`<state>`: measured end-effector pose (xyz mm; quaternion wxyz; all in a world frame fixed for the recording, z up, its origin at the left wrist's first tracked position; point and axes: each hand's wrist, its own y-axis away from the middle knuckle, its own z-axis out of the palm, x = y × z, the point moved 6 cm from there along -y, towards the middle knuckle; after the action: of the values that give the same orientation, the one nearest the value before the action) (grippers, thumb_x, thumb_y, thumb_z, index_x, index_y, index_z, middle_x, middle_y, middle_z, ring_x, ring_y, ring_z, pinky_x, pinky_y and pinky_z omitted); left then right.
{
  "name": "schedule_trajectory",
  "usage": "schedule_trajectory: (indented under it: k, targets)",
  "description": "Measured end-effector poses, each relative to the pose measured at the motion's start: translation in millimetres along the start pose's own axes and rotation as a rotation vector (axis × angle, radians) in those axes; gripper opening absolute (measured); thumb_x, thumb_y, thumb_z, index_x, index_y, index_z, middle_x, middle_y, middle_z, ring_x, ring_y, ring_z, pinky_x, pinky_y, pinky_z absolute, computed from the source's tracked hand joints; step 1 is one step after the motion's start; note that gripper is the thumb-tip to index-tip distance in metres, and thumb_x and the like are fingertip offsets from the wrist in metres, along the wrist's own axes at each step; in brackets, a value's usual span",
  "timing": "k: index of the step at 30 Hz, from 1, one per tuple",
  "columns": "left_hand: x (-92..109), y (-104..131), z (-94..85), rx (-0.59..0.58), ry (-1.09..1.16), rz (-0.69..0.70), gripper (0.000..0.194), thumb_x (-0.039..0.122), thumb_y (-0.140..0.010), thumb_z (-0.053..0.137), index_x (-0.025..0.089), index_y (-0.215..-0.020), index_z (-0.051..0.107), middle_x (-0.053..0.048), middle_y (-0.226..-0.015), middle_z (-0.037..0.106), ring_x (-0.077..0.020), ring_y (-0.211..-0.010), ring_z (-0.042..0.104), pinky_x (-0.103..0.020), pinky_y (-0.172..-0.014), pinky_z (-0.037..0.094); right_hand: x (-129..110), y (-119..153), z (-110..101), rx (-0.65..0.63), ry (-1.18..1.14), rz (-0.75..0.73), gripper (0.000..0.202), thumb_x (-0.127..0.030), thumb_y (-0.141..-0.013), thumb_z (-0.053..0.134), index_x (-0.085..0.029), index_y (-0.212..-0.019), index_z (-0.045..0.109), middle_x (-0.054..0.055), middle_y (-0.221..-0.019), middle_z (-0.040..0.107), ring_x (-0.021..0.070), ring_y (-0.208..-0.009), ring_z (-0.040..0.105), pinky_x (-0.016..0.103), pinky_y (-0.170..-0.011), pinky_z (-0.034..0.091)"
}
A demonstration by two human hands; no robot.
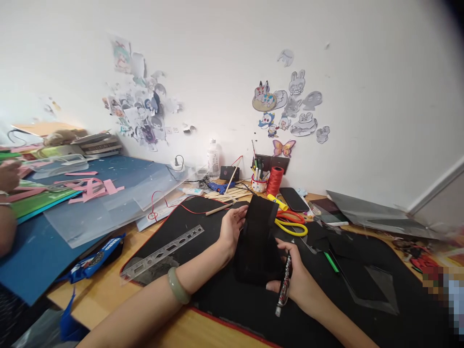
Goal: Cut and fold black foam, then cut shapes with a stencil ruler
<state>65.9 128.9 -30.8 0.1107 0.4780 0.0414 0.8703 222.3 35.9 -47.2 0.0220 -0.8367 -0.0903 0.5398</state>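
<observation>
A black box-like object [259,241], apparently folded from dark card, stands between my two hands over the black mat. My left hand [233,229] presses its fingers against the left side of it; a green bangle circles that wrist. At the lower right, my right hand [295,270] has thumb and fingers closed on the black object's edge. A patterned pen [285,285] is also tucked in that hand, its tip pointing down toward me. Right beyond the object lie scissors with yellow and red handles [295,224], partly hidden.
A clear stencil ruler [163,251] lies on the black mat [217,309] to the left. Behind are a red thread spool [275,181], a pen cup [258,183], a blue glue gun [221,187] and a phone [294,199]. Another person's hand [10,175] shows far left.
</observation>
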Motion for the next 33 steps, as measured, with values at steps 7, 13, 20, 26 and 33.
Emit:
schedule_trajectory:
  k: [7,13,20,26,33]
  targets:
    - [-15,1,-3.6,0.102,0.033,0.117,0.029,0.033,-0.087,0.05,0.014,-0.109,0.053,-0.007,-0.108,0.055,-0.0201,-0.092,0.057,-0.039,-0.077,0.049,-10,-6,11,-0.071,0.006,-0.026,0.06,-0.025,-0.054,0.075,-0.026,-0.098,0.034,0.006,-0.131,0.038,0.02,-0.105,0.049,0.034,-0.088,0.042]
    - [-18,-1,-2.6,0.157,0.021,0.22,0.03,0.035,-0.087,0.05,0.013,-0.107,0.053,-0.007,-0.105,0.057,-0.0196,-0.089,0.058,-0.038,-0.075,0.05,-16,-6,17,-0.049,-0.019,-0.034,0.063,-0.025,-0.053,0.076,-0.027,-0.098,0.033,0.008,-0.14,0.025,0.0159,-0.089,0.05,0.034,-0.08,0.047]
    - [-16,9,1.5,0.074,-0.066,0.222,0.03,0.035,-0.087,0.049,0.013,-0.106,0.054,-0.006,-0.104,0.057,-0.02,-0.088,0.058,-0.037,-0.074,0.05,-14,-6,15,-0.089,-0.082,-0.036,0.062,-0.028,-0.053,0.076,-0.027,-0.097,0.033,0.01,-0.143,0.023,0.0176,-0.091,0.054,0.033,-0.073,0.049]
    - [-10,19,-1.0,-0.059,-0.243,0.185,0.028,0.033,-0.087,0.051,0.013,-0.106,0.054,-0.006,-0.105,0.057,-0.0201,-0.089,0.057,-0.037,-0.076,0.05,-4,-5,15,-0.106,-0.094,-0.021,0.066,-0.027,-0.056,0.075,-0.026,-0.103,0.029,0.008,-0.119,0.046,0.0207,-0.1,0.053,0.034,-0.08,0.046]
    - [-9,34,-13.2,-0.182,-0.389,0.163,0.024,0.031,-0.087,0.051,0.013,-0.101,0.056,-0.005,-0.1,0.058,-0.0182,-0.086,0.058,-0.036,-0.074,0.05,-5,-1,14,-0.127,-0.027,-0.024,0.067,-0.027,-0.057,0.075,-0.026,-0.107,0.029,0.005,-0.113,0.05,0.0203,-0.096,0.054,0.033,-0.083,0.043]
